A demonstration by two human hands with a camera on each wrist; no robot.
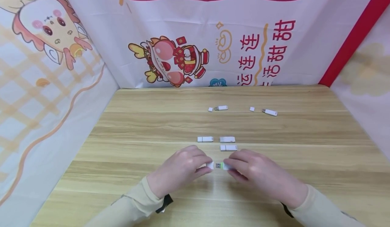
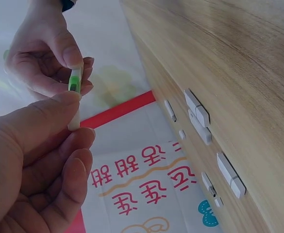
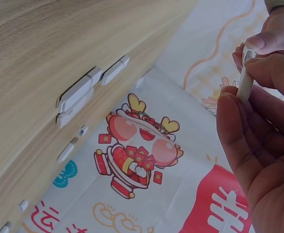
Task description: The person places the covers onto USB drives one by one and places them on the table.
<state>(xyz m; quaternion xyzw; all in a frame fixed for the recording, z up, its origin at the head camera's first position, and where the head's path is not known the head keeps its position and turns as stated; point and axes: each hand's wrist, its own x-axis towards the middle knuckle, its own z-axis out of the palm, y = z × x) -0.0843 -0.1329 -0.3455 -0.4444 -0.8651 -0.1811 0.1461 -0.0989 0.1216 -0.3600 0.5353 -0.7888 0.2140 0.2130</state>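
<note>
Near the front middle of the wooden table, my left hand [image 1: 186, 166] pinches a small white USB stick cap [image 1: 210, 165] between thumb and fingers. Facing it, my right hand [image 1: 259, 172] pinches a white USB stick [image 1: 226, 166] with a green band near its bare metal plug. In the head view a narrow gap separates plug and cap. Just beyond the hands lie three capped white sticks: one on the left [image 1: 205, 139], one on the right [image 1: 227, 139], and a third stick [image 1: 228, 148] close in front of that one.
Farther back lie two uncapped USB sticks, one left [image 1: 222, 108] and one right [image 1: 270, 112]. A loose cap [image 1: 210, 109] sits beside the first, another cap [image 1: 252, 109] beside the second. Printed cloth [image 1: 122, 50] hangs behind the wooden table [image 1: 137, 118] and at both sides.
</note>
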